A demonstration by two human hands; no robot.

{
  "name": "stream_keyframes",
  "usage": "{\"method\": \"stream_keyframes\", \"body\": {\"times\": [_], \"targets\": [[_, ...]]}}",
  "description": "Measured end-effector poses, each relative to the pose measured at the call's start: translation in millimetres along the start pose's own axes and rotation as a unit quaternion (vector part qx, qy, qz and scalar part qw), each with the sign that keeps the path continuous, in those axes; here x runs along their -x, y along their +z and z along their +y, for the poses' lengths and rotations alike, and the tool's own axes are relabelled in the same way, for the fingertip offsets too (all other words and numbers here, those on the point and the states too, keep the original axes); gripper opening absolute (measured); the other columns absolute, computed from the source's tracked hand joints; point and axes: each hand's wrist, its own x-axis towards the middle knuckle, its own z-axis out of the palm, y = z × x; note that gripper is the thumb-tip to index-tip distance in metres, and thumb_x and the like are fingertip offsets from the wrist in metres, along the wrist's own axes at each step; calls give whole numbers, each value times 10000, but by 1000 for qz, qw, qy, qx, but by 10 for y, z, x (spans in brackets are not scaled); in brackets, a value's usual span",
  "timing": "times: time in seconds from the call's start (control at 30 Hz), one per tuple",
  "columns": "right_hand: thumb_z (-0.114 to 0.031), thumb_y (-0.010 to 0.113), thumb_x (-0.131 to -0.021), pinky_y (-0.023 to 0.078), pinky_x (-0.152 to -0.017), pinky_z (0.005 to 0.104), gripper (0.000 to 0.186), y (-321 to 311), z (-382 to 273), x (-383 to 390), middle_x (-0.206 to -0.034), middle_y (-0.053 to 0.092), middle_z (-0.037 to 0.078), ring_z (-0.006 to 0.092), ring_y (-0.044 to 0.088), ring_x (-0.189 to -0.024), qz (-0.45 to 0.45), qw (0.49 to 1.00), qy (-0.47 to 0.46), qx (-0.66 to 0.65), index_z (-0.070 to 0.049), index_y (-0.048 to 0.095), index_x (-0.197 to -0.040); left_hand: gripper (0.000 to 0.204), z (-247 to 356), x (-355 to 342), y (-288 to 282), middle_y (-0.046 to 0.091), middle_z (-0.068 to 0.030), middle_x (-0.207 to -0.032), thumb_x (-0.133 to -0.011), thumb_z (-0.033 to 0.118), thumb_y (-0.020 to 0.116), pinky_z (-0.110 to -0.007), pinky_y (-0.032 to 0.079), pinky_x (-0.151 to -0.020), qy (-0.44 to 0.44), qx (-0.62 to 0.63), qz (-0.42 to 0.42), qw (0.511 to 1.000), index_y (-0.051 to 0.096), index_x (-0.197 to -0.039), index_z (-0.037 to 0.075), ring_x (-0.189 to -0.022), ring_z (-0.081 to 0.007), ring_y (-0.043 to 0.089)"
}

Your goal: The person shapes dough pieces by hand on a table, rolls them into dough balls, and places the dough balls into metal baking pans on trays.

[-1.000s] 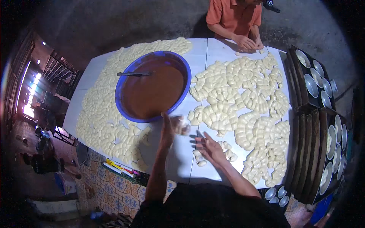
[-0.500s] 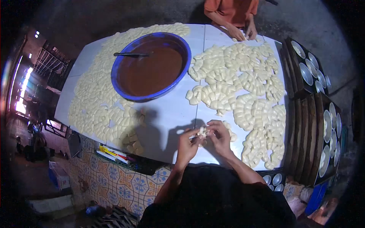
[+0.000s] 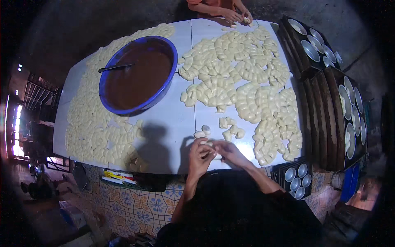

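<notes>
At the near edge of the white table, my left hand point(image 3: 200, 157) and my right hand point(image 3: 232, 154) come together, fingers curled in a pinch. A small piece of pale dough point(image 3: 210, 144) shows between their fingertips, partly hidden by them. Just beyond the fingers lie a loose dough piece point(image 3: 199, 134) and a small round greyish-white piece point(image 3: 206, 129). A few more cut dough pieces point(image 3: 234, 131) rest to the right of these. Large sheets of joined dough pieces point(image 3: 216, 91) spread over the table's right half.
A blue basin point(image 3: 174, 68) of brown liquid, with a dark-handled utensil point(image 3: 115, 68) across its rim, stands left of centre. More dough point(image 3: 88, 111) covers the left side. Stacked trays with metal cups point(image 3: 314, 51) line the right edge. Across the table, another person's hands point(image 3: 236, 15) handle dough.
My view has shifted, so the table appears higher and further left. My hands stay pinched together, nearer the table's edge, and the loose dough pieces beyond them are now more exposed.
</notes>
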Motion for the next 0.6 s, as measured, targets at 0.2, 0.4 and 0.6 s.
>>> {"method": "stream_keyframes", "body": {"times": [0.2,0.4,0.6], "targets": [[-12,492,-895,462,-716,197,374,138,31,6,-1043,618,87,85,555,-837,80,995,52,23,52,491,-1263,770,62,165,-79,497,-91,-1200,-680,-156,661,-334,462,-909,57,-58,110,991,326,-1336,68,-1058,-205,568],[-46,510,-857,395,-983,388,411,-36,381,-60,-1219,558,204,352,549,-1110,141,955,-114,233,28,486,-1261,415,-229,186,-457,587,-112,-1050,-791,-34,628,-335,481,-871,41,-19,183,982,482,-1178,1,-1006,-222,593],[-182,614,-799,458,-749,429,214,-476,225,-356,-1001,584,104,295,569,-924,-4,775,-269,572,-129,629,-1006,190,-82,212,-345,619,-110,-887,-822,-14,593,-299,516,-756,-23,73,171,982,559,-1009,-17,-828,-203,631]]}}
